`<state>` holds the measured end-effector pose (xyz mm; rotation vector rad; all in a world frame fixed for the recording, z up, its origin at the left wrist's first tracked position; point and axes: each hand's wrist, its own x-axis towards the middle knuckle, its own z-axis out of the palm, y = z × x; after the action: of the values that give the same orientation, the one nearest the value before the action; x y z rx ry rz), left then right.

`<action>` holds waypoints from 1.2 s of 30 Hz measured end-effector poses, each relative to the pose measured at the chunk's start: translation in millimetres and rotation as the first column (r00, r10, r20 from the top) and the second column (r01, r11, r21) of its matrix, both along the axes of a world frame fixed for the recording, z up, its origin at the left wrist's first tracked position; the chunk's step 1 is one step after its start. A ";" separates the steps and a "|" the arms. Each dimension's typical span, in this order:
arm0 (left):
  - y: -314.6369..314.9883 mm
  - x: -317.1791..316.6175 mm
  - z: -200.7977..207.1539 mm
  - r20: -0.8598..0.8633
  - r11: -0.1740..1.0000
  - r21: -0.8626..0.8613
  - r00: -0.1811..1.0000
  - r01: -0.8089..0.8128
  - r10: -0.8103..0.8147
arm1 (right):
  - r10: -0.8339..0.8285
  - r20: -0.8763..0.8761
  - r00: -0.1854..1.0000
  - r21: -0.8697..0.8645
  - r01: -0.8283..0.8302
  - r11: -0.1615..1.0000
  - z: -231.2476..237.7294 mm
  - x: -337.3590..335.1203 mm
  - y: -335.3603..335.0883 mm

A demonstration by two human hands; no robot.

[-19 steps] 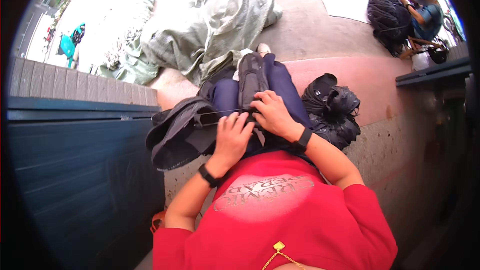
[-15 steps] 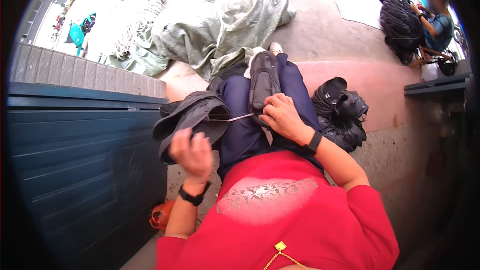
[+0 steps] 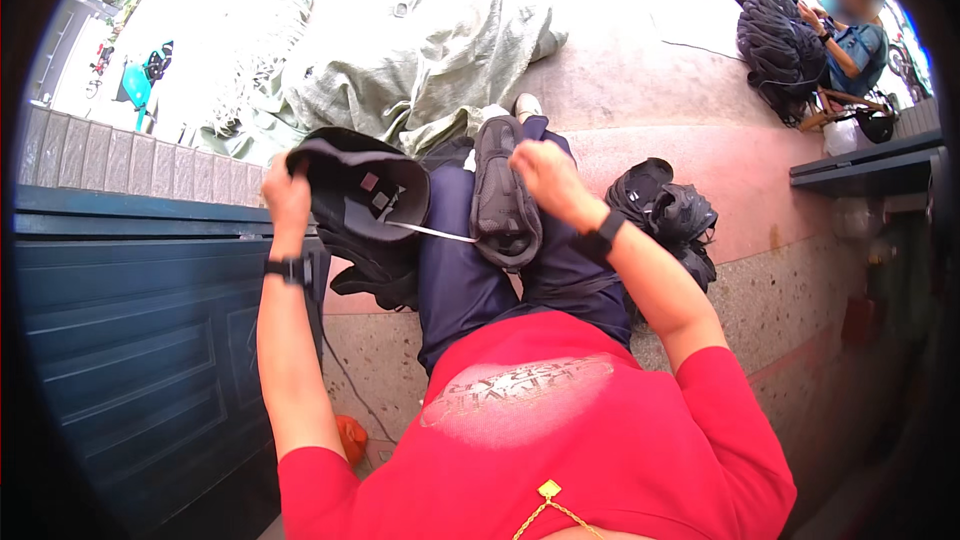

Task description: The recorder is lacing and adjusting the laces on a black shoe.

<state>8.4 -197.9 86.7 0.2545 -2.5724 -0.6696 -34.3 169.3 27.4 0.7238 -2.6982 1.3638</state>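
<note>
the left hand (image 3: pixel 287 197) is clamped on the upper left rim of a hollow black fabric piece (image 3: pixel 352 183), lifted open beside the left thigh, with small labels inside. a thin white strip (image 3: pixel 430 230) runs from it to a dark shoe-shaped piece (image 3: pixel 505 198) lying across the lap. the right hand (image 3: pixel 557 183) is curled at that piece's right edge; whether its fingertips pinch anything, i cannot tell. a black pile (image 3: pixel 672 215) sits beside the right leg.

A pale grey-green woven sheet (image 3: pixel 420 75) lies crumpled ahead; a dark-blue panelled door (image 3: pixel 130 330) stands left; a blue-clad person (image 3: pixel 858 52) sits upper right.
</note>
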 end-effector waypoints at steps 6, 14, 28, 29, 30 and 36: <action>22.4 -91.0 -19.6 0.121 0.990 -0.077 0.987 0.114 -0.104 | -0.296 0.175 0.939 0.231 0.253 0.939 -38.4 -77.1 -4.5; 10.8 -119.8 -41.8 0.228 0.993 0.015 0.967 0.115 -0.116 | -0.232 0.488 0.841 0.254 0.118 0.960 -93.5 -126.8 -17.8; 95.0 -21.8 -29.4 0.203 0.895 -0.116 0.893 0.430 -0.403 | 0.311 -0.069 0.948 0.129 -0.301 0.945 -0.2 -0.8 12.7; 120.0 -6.2 -34.4 0.447 0.915 0.265 0.803 0.303 -0.395 | 0.396 -0.106 0.912 0.226 -0.366 0.903 6.0 14.9 10.4; 137.3 6.9 -37.9 0.519 0.864 0.446 0.720 0.232 -0.461 | 0.460 -0.102 0.882 0.294 -0.415 0.861 8.9 23.8 7.2; 176.9 35.2 -68.8 0.582 0.891 0.324 0.675 0.320 -0.454 | 0.550 -0.287 0.784 0.506 -0.363 0.782 1.9 30.2 -9.0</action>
<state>43.6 -21.0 17.9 -0.0296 -3.2793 -1.1706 -4.1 160.3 29.4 1.6136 -2.5453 0.5160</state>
